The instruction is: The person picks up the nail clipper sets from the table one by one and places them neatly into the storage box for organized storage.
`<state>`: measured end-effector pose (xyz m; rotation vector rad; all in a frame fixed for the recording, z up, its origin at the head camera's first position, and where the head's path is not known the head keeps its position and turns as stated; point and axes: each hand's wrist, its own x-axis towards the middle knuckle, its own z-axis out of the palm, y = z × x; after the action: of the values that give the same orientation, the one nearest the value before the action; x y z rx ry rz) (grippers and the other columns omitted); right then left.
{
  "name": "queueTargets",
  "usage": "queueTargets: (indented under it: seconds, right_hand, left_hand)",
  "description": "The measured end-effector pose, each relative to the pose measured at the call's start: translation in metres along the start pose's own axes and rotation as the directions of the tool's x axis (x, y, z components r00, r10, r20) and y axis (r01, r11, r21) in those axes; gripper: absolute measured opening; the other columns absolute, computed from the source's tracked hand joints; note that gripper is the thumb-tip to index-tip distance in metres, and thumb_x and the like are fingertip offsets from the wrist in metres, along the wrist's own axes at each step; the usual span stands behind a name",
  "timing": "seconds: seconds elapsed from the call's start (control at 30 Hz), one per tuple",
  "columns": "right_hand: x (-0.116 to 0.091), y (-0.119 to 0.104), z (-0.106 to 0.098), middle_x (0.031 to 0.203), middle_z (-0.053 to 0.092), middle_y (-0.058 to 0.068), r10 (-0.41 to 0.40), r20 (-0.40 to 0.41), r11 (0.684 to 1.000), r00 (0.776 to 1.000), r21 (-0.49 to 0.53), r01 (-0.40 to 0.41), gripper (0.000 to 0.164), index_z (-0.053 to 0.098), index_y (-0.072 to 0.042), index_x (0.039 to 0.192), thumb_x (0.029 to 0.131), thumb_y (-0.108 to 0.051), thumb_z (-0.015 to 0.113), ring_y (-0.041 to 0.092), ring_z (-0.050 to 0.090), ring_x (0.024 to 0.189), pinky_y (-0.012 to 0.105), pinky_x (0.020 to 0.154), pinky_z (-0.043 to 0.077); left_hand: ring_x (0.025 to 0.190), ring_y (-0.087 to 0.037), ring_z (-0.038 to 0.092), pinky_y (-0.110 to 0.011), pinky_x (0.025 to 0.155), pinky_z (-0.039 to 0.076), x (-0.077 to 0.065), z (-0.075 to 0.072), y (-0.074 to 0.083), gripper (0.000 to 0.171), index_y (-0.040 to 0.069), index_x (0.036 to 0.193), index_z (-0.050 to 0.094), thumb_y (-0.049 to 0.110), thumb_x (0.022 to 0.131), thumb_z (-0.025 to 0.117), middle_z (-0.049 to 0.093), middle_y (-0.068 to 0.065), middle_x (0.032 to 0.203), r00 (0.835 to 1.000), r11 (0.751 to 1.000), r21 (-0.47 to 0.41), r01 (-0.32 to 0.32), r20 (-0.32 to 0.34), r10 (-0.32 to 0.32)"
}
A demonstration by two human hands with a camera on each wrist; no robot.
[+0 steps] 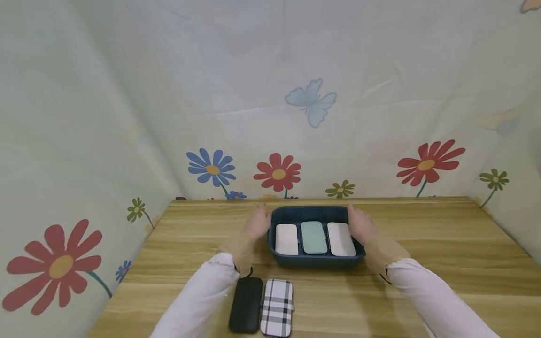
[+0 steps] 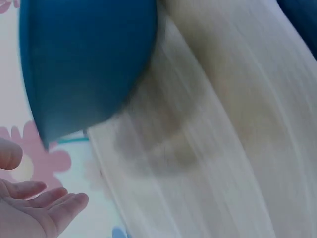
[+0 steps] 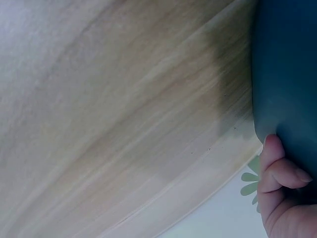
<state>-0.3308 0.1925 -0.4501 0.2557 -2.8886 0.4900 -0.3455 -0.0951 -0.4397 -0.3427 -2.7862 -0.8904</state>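
A dark blue plastic bin stands on the table between both hands. Inside, side by side, lie a white flat case, a mint green case and a second white case. My left hand is by the bin's left end; in the left wrist view its fingers are extended, with a gap to the blue wall. At the right end, my right hand holds the bin's rim, and the right wrist view has its bent fingers against the wall.
Nearer the front lie a black case and a black-and-white plaid case with a small side clasp, next to each other. Behind the wood-grain table hangs a flower-patterned curtain.
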Motion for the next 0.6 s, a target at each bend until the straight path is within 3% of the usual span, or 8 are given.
queueTargets:
  seconds: [0.23, 0.43, 0.6]
  right_hand:
    - [0.001, -0.001, 0.001, 0.084, 0.055, 0.027, 0.019, 0.016, 1.000, 1.000, 0.007, -0.019, 0.035, 0.039, 0.012, 0.116, 0.083, 0.011, 0.049, 0.039, 0.057, 0.076, 0.047, 0.061, 0.047]
    - [0.003, 0.001, 0.003, 0.083, 0.055, 0.028, -0.003, -0.004, 1.000, 1.000, 0.002, 0.003, 0.033, 0.040, 0.012, 0.114, 0.082, 0.012, 0.049, 0.041, 0.056, 0.075, 0.049, 0.061, 0.047]
    - [0.003, 0.003, 0.002, 0.083, 0.055, 0.029, -0.014, 0.006, 1.000, 1.000, 0.005, 0.014, 0.034, 0.039, 0.014, 0.114, 0.081, 0.013, 0.048, 0.041, 0.056, 0.075, 0.048, 0.060, 0.047]
  left_hand:
    - [0.100, -0.037, 0.050, -0.043, 0.085, 0.041, -0.009, -0.027, -0.024, 0.030, -0.013, 0.114, 0.049, 0.006, 0.091, 0.049, 0.050, -0.027, 0.110, 0.999, 0.998, 0.052, -0.016, 0.049, 0.013]
    - [0.098, -0.035, 0.050, -0.042, 0.082, 0.042, -0.033, -0.048, -0.039, 0.024, -0.012, 0.108, 0.053, 0.002, 0.089, 0.052, 0.052, -0.023, 0.104, 0.986, 0.992, 0.101, -0.069, 0.157, 0.053]
    - [0.089, -0.032, 0.054, -0.041, 0.076, 0.045, -0.054, -0.056, -0.051, 0.016, -0.010, 0.099, 0.058, -0.003, 0.085, 0.056, 0.055, -0.018, 0.093, 0.967, 0.979, 0.126, -0.162, 0.220, 0.132]
